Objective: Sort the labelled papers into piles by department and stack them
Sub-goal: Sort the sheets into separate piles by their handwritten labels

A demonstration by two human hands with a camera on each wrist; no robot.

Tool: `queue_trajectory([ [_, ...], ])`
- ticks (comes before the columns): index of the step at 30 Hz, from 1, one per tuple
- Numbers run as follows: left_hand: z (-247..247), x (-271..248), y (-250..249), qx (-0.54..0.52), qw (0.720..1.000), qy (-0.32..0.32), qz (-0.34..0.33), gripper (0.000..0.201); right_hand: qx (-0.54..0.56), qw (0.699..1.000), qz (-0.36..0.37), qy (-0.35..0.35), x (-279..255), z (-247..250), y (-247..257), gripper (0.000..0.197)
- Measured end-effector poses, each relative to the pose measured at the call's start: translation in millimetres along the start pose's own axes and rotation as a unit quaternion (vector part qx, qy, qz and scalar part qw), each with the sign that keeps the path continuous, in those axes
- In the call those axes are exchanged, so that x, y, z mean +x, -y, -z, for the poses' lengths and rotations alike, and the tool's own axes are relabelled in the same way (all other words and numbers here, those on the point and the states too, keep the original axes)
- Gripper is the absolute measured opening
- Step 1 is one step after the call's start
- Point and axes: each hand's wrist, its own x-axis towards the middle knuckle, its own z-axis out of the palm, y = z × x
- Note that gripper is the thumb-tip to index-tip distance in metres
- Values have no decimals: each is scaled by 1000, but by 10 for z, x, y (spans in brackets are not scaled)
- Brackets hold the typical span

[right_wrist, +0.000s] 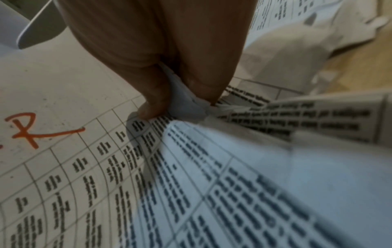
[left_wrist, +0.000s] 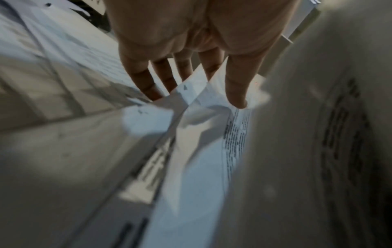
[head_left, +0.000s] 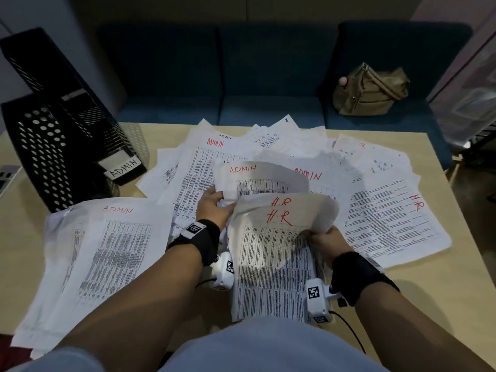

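Printed sheets marked ADMIN or H.R in red lie fanned over the table (head_left: pixel 456 277). My left hand (head_left: pixel 214 205) pinches the lower left corner of a curled, lifted ADMIN sheet (head_left: pixel 263 178); in the left wrist view the thumb and fingers of the left hand (left_wrist: pixel 197 100) close on that paper corner (left_wrist: pixel 191 90). My right hand (head_left: pixel 319 236) pinches the right edge of the top H.R sheets (head_left: pixel 281 213), bowing them up over the H.R stack (head_left: pixel 268 277) before me. The right wrist view shows my right hand (right_wrist: pixel 180 107) nipping the folded paper edge (right_wrist: pixel 186 105).
Black mesh file trays (head_left: pixel 53 146) stand at the back left, one bearing an ADMIN label (head_left: pixel 124 167). An ADMIN pile (head_left: pixel 102 251) lies front left and an H.R pile (head_left: pixel 389 218) at the right. A khaki bag (head_left: pixel 370 92) sits on the blue sofa (head_left: pixel 268 76) behind.
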Motion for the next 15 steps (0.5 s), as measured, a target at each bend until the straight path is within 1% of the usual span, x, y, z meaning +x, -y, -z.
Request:
queue_trajectory([
  [2, -34, 75, 36, 25, 999, -24, -24, 44, -8, 1000, 4, 1, -2, -16, -27, 33],
  [3, -48, 110, 55, 33, 998, -34, -40, 46, -15, 1000, 8, -1, -3, -22, -40, 30],
  [5, -64, 157, 55, 48, 996, -47, -62, 37, -24, 1000, 18, -4, -29, -36, -41, 25],
  [6, -63, 184, 53, 40, 996, -43, -64, 35, -24, 999, 21, -2, -40, -38, -43, 25],
  [8, -38, 252, 23, 18, 997, -43, -59, 41, -25, 999, 24, -6, -43, -49, -61, 25],
  [10, 15, 301, -44, 18, 999, -32, -37, 52, -39, 999, 30, -15, -6, -51, -103, 25],
  [11, 29, 364, -41, 5, 1000, -12, -23, 59, -49, 998, 30, -19, 17, -47, -128, 26],
  [12, 57, 391, -74, -10, 1000, 1, -9, 71, -55, 998, 30, -22, 31, -45, -140, 27],
  [14, 86, 478, -86, -44, 999, 21, 24, 104, -62, 997, 29, -21, 38, -42, -146, 29],
  [15, 99, 554, -68, -54, 997, 34, 35, 114, -66, 997, 29, -19, 29, -43, -141, 28],
])
